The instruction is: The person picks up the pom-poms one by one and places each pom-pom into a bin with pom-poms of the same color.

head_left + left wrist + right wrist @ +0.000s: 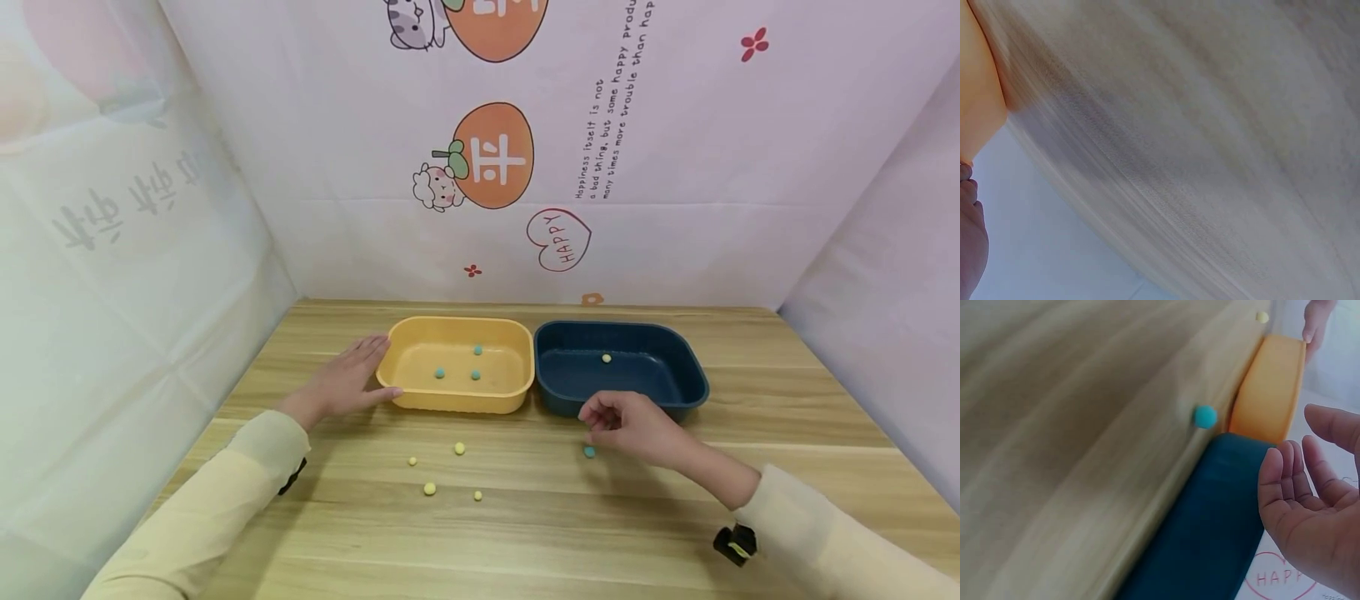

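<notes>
Left hand [348, 379] is touching the yellow basin [457, 403] at its nine o'clock, thumb and fingers spread! Right hand [633, 423] is hovering at six o'clock of the blue basin [558, 405], loosely bent, thumb parted. A teal ball [589, 452] is lying at that hand's eight o'clock; four yellow balls [430, 489] are sitting at the yellow basin's six.

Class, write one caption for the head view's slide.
Left hand touching the yellow tray; right hand near a teal ball by the navy tray.
</notes>
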Available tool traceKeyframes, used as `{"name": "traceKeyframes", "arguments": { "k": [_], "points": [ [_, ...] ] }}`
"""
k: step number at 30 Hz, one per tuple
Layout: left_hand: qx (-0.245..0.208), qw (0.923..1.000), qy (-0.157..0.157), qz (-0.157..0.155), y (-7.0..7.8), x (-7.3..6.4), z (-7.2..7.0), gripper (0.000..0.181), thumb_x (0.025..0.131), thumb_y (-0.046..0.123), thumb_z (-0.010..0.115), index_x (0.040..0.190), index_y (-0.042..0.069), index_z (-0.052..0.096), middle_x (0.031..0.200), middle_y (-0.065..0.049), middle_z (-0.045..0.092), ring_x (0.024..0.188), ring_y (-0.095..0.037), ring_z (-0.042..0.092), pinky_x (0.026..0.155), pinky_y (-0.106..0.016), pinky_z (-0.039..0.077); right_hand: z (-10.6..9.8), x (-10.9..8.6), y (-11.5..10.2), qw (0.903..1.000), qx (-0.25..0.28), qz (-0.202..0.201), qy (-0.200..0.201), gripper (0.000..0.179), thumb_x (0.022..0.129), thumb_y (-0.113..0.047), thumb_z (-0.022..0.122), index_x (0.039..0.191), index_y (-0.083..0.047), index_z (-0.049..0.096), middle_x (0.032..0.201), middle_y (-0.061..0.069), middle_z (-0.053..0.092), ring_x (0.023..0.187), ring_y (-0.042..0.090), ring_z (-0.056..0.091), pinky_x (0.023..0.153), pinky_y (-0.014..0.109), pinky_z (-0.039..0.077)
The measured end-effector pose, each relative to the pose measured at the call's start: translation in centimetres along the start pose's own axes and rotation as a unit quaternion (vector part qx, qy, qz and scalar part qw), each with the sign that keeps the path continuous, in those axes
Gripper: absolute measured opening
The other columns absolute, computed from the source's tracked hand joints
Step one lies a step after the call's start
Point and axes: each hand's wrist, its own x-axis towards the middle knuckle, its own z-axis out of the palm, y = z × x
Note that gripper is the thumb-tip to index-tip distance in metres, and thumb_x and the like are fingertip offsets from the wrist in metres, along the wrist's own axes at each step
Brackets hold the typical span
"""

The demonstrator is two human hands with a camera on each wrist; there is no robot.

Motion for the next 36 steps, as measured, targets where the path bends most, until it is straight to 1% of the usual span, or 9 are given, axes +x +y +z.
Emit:
{"name": "traceKeyframes", "arguments": {
  "k": [5,13,19,29,36],
  "points": [
    [0.001,1.0000,0.002,0.001,0.0,0.0,0.1,0.096,0.094,0.064,0.046,0.152,-0.007,0.017,0.158,-0.023,0.016,0.145,-0.037,0.013,0.118,-0.046,0.010,0.2,-0.5,1.0,1.0000,0.003,0.005,-0.006,0.020,0.083,-0.008,0.076,0.098,0.000,0.066,0.086,0.001,0.062,0.079,0.018,0.057,0.068,0.025,0.052],
    [-0.001,1.0000,0.003,0.001,0.0,0.0,0.1,0.096,0.094,0.064,0.045,0.152,-0.007,0.017,0.158,-0.023,0.016,0.145,-0.038,0.013,0.118,-0.047,0.010,0.8,-0.7,2.0,0.9996,0.018,0.012,-0.017,0.021,0.083,-0.010,0.077,0.097,-0.001,0.065,0.086,0.006,0.063,0.077,0.017,0.057,0.066,0.024,0.051],
    [0.000,1.0000,0.003,0.002,0.1,0.0,0.0,0.095,0.094,0.063,0.046,0.152,-0.007,0.016,0.158,-0.023,0.016,0.145,-0.037,0.012,0.118,-0.046,0.009,1.0,-0.5,2.7,0.9996,0.008,0.004,-0.027,0.019,0.082,-0.010,0.077,0.095,-0.003,0.066,0.085,0.003,0.063,0.074,0.014,0.057,0.065,0.023,0.051],
    [0.000,1.0000,-0.003,0.002,0.2,-0.1,-0.2,0.096,0.094,0.063,0.046,0.152,-0.007,0.016,0.158,-0.023,0.015,0.145,-0.037,0.012,0.118,-0.046,0.010,1.5,0.0,3.1,0.9986,0.011,0.007,-0.051,0.019,0.080,-0.005,0.077,0.094,-0.001,0.066,0.083,0.003,0.064,0.074,0.015,0.059,0.064,0.023,0.051],
    [0.002,1.0000,-0.001,0.003,0.2,0.0,-0.2,0.095,0.094,0.063,0.045,0.152,-0.007,0.016,0.157,-0.024,0.016,0.145,-0.037,0.012,0.117,-0.047,0.010,1.7,0.3,3.1,0.9985,0.005,0.007,-0.054,0.018,0.078,-0.003,0.078,0.093,-0.002,0.067,0.082,0.002,0.063,0.073,0.015,0.058,0.063,0.024,0.051]
  ]
}}
